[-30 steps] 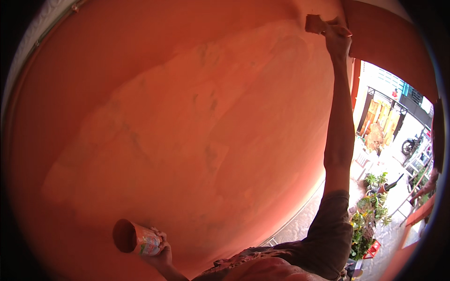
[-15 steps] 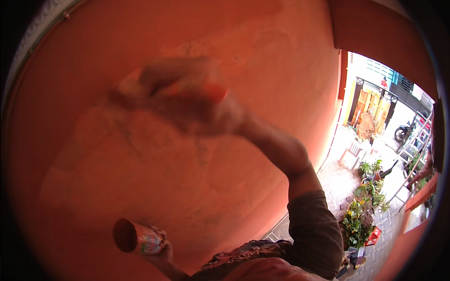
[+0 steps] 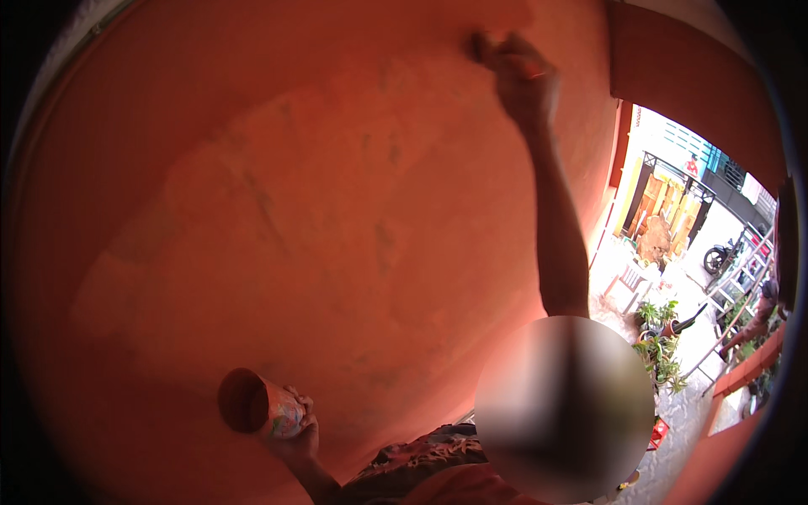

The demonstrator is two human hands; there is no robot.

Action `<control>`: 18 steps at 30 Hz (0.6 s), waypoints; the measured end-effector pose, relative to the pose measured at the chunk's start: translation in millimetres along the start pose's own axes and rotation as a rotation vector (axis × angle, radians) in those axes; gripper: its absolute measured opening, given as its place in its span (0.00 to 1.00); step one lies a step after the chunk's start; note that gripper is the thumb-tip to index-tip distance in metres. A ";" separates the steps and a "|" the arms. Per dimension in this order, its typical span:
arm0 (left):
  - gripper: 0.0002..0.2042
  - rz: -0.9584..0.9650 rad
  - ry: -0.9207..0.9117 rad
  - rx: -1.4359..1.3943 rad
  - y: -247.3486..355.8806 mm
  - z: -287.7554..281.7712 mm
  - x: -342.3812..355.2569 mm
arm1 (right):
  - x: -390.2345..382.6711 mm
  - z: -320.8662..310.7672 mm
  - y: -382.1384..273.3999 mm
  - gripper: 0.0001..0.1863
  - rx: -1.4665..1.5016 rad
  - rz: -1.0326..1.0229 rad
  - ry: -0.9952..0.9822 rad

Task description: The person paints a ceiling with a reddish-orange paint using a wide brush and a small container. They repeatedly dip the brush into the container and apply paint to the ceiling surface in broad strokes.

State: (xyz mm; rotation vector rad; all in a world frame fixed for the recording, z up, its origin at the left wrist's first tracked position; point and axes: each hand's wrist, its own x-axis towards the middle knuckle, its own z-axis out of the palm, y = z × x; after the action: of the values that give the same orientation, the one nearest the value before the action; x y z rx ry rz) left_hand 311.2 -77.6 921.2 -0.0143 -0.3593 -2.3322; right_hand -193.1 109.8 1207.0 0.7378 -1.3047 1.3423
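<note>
My left hand (image 3: 301,421) is closed round a can (image 3: 284,411) with a colourful label, low in front of the orange wall (image 3: 320,210). The can tilts with its wide mouth facing left, and its inside looks reddish-orange. High on the wall my right hand (image 3: 526,80), arm stretched up, grips what looks like a paintbrush (image 3: 479,47). Its dark end meets the wall on the hand's left; most of the handle is hidden in my fingers. Grey-green patches and streaks show on the wall between my hands.
At right a bright paved yard holds potted plants (image 3: 661,358), a white chair (image 3: 629,282), a metal ladder (image 3: 730,295) and a motorcycle (image 3: 715,259). Part of a person's arm (image 3: 749,328) shows near the right rim. A round blur hides my right shoulder.
My right hand has swept up and to the right across the wall with the paintbrush, its arm now straighter. My left hand and the can have shifted slightly right and up.
</note>
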 end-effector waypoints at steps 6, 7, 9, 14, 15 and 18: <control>0.30 -0.032 -0.029 -0.006 7.2 -1.5 -2.6 | -72.1 0.6 -203.6 0.12 0.737 -0.509 -0.458; 0.33 -0.046 -0.036 -0.025 8.3 -1.3 -3.7 | -75.2 3.5 -209.2 0.11 0.886 -0.369 -0.516; 0.32 -0.087 -0.053 -0.016 7.8 3.1 -2.1 | -74.4 12.3 -214.8 0.09 1.167 -0.090 -0.628; 0.30 -0.130 -0.008 -0.021 8.2 6.6 -4.0 | -44.4 25.8 -84.7 0.07 0.849 0.269 -0.174; 0.30 -0.140 -0.038 -0.035 8.9 6.8 -3.5 | -36.7 12.8 -71.5 0.07 0.942 0.332 -0.087; 0.32 -0.216 -0.074 -0.054 4.8 0.4 0.6 | -35.8 -24.0 -5.8 0.07 0.657 0.362 0.088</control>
State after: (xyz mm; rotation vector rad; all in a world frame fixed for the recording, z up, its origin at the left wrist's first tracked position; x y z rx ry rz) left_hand 314.0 -81.0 922.9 -0.0923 -0.3496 -2.5600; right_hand -173.5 122.2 1170.1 0.8888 -0.9459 2.1203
